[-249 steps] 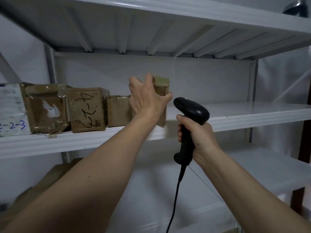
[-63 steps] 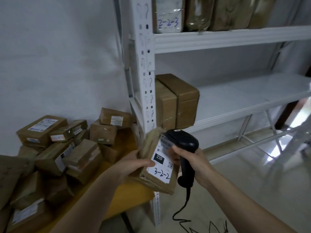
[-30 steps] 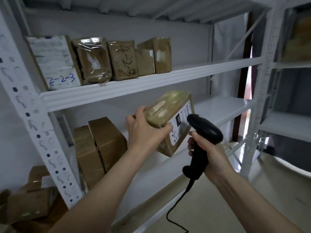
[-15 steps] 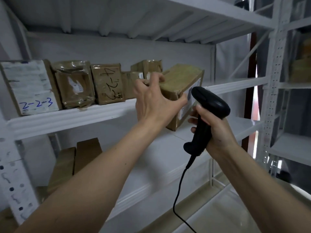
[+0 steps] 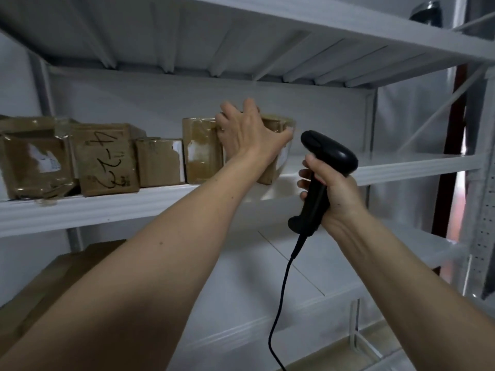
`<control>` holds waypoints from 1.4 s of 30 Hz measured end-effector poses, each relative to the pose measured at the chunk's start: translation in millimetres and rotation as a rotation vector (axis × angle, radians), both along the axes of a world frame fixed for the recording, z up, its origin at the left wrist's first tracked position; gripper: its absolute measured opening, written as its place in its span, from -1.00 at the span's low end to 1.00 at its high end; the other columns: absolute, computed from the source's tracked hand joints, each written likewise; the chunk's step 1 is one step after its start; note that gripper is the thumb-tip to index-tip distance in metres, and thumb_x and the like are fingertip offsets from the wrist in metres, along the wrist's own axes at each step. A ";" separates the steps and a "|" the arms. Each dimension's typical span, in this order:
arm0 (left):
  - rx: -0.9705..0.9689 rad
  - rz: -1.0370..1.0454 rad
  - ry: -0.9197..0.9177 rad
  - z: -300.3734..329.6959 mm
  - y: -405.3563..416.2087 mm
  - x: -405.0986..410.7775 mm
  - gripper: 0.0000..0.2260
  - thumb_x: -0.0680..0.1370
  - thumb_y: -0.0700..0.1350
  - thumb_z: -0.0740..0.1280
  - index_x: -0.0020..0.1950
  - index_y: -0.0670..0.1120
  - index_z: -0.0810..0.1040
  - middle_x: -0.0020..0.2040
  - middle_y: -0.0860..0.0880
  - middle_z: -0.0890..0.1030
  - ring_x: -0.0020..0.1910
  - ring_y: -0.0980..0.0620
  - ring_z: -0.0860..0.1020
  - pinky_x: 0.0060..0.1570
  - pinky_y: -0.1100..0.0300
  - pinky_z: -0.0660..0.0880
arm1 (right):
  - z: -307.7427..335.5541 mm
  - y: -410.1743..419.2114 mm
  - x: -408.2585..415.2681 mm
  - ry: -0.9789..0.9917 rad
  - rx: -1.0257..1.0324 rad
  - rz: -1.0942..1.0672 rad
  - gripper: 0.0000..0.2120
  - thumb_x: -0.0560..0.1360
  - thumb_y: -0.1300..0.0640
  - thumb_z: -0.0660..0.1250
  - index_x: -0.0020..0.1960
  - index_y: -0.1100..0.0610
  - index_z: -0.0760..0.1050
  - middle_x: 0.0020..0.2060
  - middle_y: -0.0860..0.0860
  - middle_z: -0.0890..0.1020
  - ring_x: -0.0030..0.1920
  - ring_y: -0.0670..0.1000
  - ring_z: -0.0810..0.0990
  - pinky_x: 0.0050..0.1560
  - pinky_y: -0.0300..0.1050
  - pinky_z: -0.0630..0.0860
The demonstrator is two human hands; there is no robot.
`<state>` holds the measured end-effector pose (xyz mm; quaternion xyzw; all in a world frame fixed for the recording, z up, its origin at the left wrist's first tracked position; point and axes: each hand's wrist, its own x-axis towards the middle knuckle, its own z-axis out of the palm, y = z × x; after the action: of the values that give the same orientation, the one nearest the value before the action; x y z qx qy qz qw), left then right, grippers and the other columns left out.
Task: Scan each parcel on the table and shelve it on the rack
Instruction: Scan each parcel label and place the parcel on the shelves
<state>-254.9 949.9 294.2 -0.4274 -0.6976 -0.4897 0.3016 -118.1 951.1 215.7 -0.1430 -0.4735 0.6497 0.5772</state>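
Note:
My left hand (image 5: pixel 246 135) grips a brown taped parcel (image 5: pixel 278 127) standing on the white rack shelf (image 5: pixel 134 207), at the right end of a row of parcels. Most of that parcel is hidden behind the hand. To its left stand a taped parcel (image 5: pixel 201 148), a smaller one (image 5: pixel 159 162), one with handwritten black marks (image 5: pixel 107 159) and a plastic-wrapped one (image 5: pixel 34 162). My right hand (image 5: pixel 329 186) holds a black corded barcode scanner (image 5: pixel 324 162) upright, just right of the held parcel and in front of the shelf edge.
The shelf runs on bare to the right (image 5: pixel 401 164). A lower shelf (image 5: pixel 294 277) carries a brown box (image 5: pixel 53 277) at its left. The upper shelf's ribbed underside (image 5: pixel 241 44) is close overhead. A second rack upright (image 5: pixel 482 210) stands at the far right.
My left hand has carried the parcel from in front of the shelf onto it, beside the last parcel in the row. The scanner hand has stayed level; the view has tilted up.

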 end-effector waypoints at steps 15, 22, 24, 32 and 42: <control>-0.132 0.418 0.503 -14.2 36.2 -8.8 -0.39 0.48 0.36 0.17 0.29 -0.08 0.44 0.21 -0.12 0.53 0.28 -0.13 0.44 0.51 -0.20 -0.05 | -9.6 59.4 -19.3 0.007 -0.024 0.229 -0.83 0.43 0.20 0.47 -0.02 0.23 0.56 -0.43 0.02 0.57 -0.43 -0.05 0.54 -0.44 -0.24 0.47; -0.277 0.438 0.560 -14.9 28.9 -30.1 -0.34 0.54 0.34 0.16 0.46 -0.09 0.32 0.26 -0.17 0.49 0.33 -0.15 0.39 0.52 -0.11 -0.04 | -9.3 54.2 -30.9 0.008 -0.013 0.273 -0.86 0.45 0.20 0.46 -0.07 0.24 0.56 -0.46 0.03 0.57 -0.46 -0.05 0.51 -0.45 -0.24 0.45; -0.278 0.423 0.560 -14.5 29.1 -32.0 -0.33 0.53 0.34 0.17 0.48 -0.09 0.30 0.28 -0.16 0.48 0.34 -0.15 0.39 0.53 -0.09 -0.04 | -9.3 53.0 -32.0 0.003 -0.012 0.283 -0.87 0.45 0.20 0.46 -0.08 0.23 0.56 -0.46 0.03 0.56 -0.46 -0.05 0.50 -0.44 -0.24 0.44; 0.032 0.040 0.407 -32.7 6.9 -18.3 -0.53 0.53 -0.12 0.39 0.41 -0.18 0.41 0.36 -0.20 0.42 0.37 -0.15 0.35 0.34 0.04 0.34 | -23.2 48.1 -30.5 -0.039 0.043 0.316 -0.91 0.43 0.18 0.48 -0.13 0.19 0.60 -0.42 0.04 0.57 -0.42 -0.04 0.51 -0.42 -0.23 0.47; 0.203 -0.135 0.073 -140.9 -67.3 -35.1 -0.74 0.51 -0.41 0.23 0.16 -0.22 0.52 0.08 -0.12 0.51 0.00 0.05 0.51 -0.03 0.07 0.52 | -82.6 -0.5 -69.8 -0.157 0.105 0.548 -0.95 0.45 0.18 0.47 -0.19 0.12 0.64 -0.39 0.05 0.57 -0.40 -0.04 0.53 -0.38 -0.22 0.50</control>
<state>-290.0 882.6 153.2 -0.4582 -0.6028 -0.5608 0.3351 -187.9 950.6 133.1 -0.0294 -0.5707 0.7430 0.3484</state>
